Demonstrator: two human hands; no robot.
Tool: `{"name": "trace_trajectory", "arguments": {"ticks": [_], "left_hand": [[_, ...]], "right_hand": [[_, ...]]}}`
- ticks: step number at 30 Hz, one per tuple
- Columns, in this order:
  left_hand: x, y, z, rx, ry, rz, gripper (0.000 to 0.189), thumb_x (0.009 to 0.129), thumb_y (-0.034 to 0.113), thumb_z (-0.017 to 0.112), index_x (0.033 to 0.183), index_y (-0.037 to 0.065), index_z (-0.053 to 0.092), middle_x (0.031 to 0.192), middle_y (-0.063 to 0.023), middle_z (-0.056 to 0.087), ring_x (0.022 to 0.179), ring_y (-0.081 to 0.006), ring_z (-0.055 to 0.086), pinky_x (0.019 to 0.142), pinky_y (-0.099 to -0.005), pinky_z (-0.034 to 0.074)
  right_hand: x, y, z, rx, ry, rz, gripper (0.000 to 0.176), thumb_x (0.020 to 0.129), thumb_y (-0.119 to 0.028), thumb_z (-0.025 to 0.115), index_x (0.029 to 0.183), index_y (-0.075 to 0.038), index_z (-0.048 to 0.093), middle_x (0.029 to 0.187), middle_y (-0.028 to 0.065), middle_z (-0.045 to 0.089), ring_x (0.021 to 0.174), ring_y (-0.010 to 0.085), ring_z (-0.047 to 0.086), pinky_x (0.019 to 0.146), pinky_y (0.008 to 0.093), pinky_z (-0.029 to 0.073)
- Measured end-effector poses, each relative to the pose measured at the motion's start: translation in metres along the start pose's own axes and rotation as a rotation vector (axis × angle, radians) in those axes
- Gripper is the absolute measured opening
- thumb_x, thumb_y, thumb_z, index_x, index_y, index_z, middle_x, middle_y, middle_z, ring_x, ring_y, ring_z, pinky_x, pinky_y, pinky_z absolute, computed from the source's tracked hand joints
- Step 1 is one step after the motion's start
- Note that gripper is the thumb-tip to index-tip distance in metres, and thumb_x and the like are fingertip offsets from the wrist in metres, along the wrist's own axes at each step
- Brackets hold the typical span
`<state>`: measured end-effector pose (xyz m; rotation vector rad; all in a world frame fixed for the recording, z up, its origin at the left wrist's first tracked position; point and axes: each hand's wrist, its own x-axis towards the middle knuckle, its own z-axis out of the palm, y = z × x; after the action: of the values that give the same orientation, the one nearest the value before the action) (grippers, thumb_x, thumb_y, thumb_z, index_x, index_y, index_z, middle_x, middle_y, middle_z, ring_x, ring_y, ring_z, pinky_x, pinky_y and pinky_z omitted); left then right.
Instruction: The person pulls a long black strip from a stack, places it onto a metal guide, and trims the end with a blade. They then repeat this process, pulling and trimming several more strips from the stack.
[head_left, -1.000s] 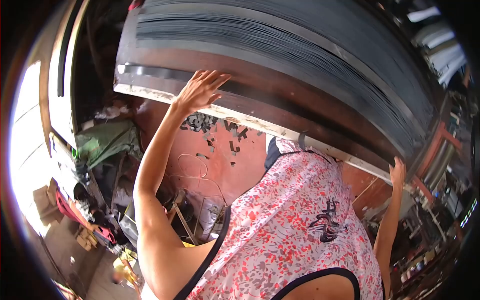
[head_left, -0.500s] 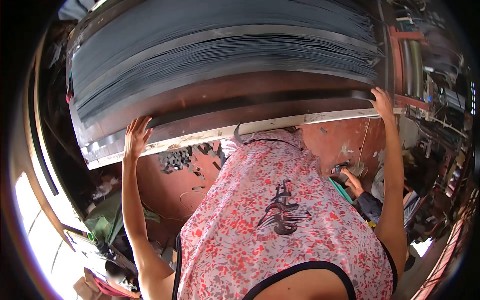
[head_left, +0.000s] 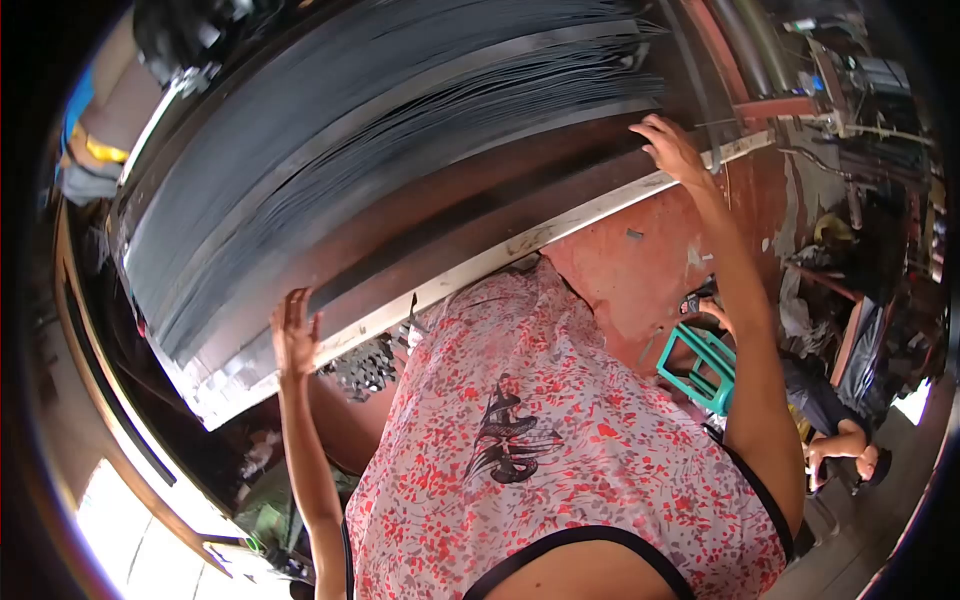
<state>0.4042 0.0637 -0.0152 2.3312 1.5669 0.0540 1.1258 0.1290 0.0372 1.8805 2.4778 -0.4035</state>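
A tall stack of thin dark metal sheets point(head_left: 400, 130) lies on a rust-brown table with a pale front edge point(head_left: 520, 240). A long dark strip point(head_left: 480, 225) runs along the table in front of the stack. My left hand point(head_left: 295, 335) is at the table's front edge near the strip's left end, fingers apart and pointing up. My right hand point(head_left: 672, 148) rests with spread fingers on the table's right end, by the strip's other end and the stack's corner. Neither hand closes around anything. My patterned shirt point(head_left: 560, 450) hides the table's middle edge.
Under the table a heap of small dark metal cut-outs point(head_left: 365, 365) lies on a red surface point(head_left: 640, 270). A teal plastic stool point(head_left: 700, 365) stands at the right, with another person's hand point(head_left: 715, 315) by it. A person point(head_left: 840, 450) sits lower right amid clutter.
The view has swung and tilted, so the table now slants up to the right. My right hand has moved up along the table's right end; my left hand has lifted off the strip to the edge.
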Motion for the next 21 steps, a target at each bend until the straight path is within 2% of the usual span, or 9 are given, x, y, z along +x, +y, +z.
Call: {"name": "trace_trajectory", "arguments": {"ticks": [3, 5, 7, 8, 11, 15, 17, 18, 21], "left_hand": [[0.049, 0.062, 0.005, -0.041, 0.043, 0.141, 0.045, 0.089, 0.024, 0.065, 0.130, 0.009, 0.053, 0.133, -0.0104, 0.054, 0.117, -0.0298, 0.054, 0.099, -0.0484, 0.042], [0.070, 0.083, 0.013, -0.178, 0.083, 0.197, 0.052, 0.083, 0.016, 0.070, 0.131, 0.006, 0.053, 0.129, -0.0144, 0.055, 0.114, -0.0336, 0.054, 0.096, -0.0456, 0.043], [0.084, 0.098, 0.014, -0.144, 0.079, 0.208, 0.053, 0.083, 0.015, 0.070, 0.132, 0.006, 0.052, 0.126, -0.0150, 0.056, 0.112, -0.0342, 0.054, 0.096, -0.0455, 0.043], [0.089, 0.102, 0.011, -0.145, 0.094, 0.247, 0.052, 0.083, 0.016, 0.071, 0.131, 0.005, 0.053, 0.124, -0.0153, 0.056, 0.111, -0.0343, 0.054, 0.095, -0.0458, 0.043], [0.094, 0.085, 0.011, -0.112, 0.105, 0.236, 0.049, 0.083, 0.014, 0.070, 0.128, 0.005, 0.055, 0.121, -0.0153, 0.057, 0.109, -0.0341, 0.055, 0.094, -0.0463, 0.044], [0.095, 0.062, -0.001, -0.024, 0.077, 0.270, 0.046, 0.083, 0.014, 0.070, 0.126, 0.004, 0.056, 0.118, -0.0155, 0.057, 0.107, -0.0345, 0.055, 0.093, -0.0464, 0.045], [0.093, 0.048, -0.007, -0.018, 0.044, 0.222, 0.041, 0.083, 0.011, 0.070, 0.121, 0.004, 0.057, 0.118, -0.0168, 0.057, 0.108, -0.0364, 0.056, 0.091, -0.0462, 0.047], [0.093, 0.045, -0.009, 0.006, 0.055, 0.228, 0.037, 0.084, 0.012, 0.068, 0.119, 0.004, 0.058, 0.116, -0.0170, 0.057, 0.107, -0.0367, 0.056, 0.089, -0.0456, 0.048], [0.091, 0.033, -0.013, 0.016, 0.038, 0.230, 0.036, 0.087, 0.016, 0.067, 0.120, 0.003, 0.058, 0.115, -0.0172, 0.058, 0.106, -0.0370, 0.057, 0.089, -0.0449, 0.049]], "right_hand": [[0.005, -0.019, 0.011, 0.001, 0.183, -0.039, 0.042, 0.077, 0.002, 0.066, 0.117, -0.009, 0.063, 0.107, 0.0101, 0.058, 0.101, 0.0354, 0.056, 0.089, 0.0434, 0.047], [0.011, -0.032, 0.013, -0.037, 0.158, -0.040, 0.041, 0.075, 0.003, 0.063, 0.114, -0.009, 0.064, 0.108, 0.0097, 0.057, 0.099, 0.0355, 0.056, 0.088, 0.0436, 0.047], [0.014, -0.043, 0.021, -0.070, 0.237, -0.063, 0.039, 0.074, 0.004, 0.063, 0.112, -0.006, 0.064, 0.107, 0.0091, 0.057, 0.098, 0.0330, 0.054, 0.086, 0.0432, 0.046], [0.017, -0.050, 0.022, -0.099, 0.251, -0.061, 0.039, 0.075, 0.002, 0.061, 0.113, -0.007, 0.064, 0.109, 0.0107, 0.058, 0.101, 0.0326, 0.055, 0.092, 0.0452, 0.045], [0.032, -0.088, 0.032, -0.215, 0.429, -0.050, 0.032, 0.079, -0.007, 0.059, 0.111, -0.008, 0.064, 0.113, 0.0129, 0.058, 0.105, 0.0297, 0.057, 0.103, 0.0478, 0.041], [0.049, -0.145, 0.041, -0.229, 0.457, -0.038, 0.020, 0.078, -0.013, 0.061, 0.097, -0.007, 0.062, 0.103, 0.0085, 0.056, 0.097, 0.0236, 0.056, 0.094, 0.0409, 0.042], [0.058, -0.169, 0.053, -0.228, 0.430, -0.045, 0.027, 0.077, -0.010, 0.061, 0.103, -0.005, 0.060, 0.104, 0.0087, 0.054, 0.098, 0.0235, 0.054, 0.093, 0.0388, 0.042], [0.060, -0.176, 0.058, -0.315, 0.438, -0.026, 0.023, 0.076, -0.013, 0.062, 0.099, -0.007, 0.059, 0.100, 0.0060, 0.052, 0.096, 0.0205, 0.053, 0.091, 0.0359, 0.042], [0.064, -0.185, 0.067, -0.297, 0.435, -0.022, 0.019, 0.080, -0.018, 0.061, 0.096, -0.009, 0.063, 0.104, 0.0056, 0.056, 0.098, 0.0205, 0.055, 0.093, 0.0389, 0.042]]}}
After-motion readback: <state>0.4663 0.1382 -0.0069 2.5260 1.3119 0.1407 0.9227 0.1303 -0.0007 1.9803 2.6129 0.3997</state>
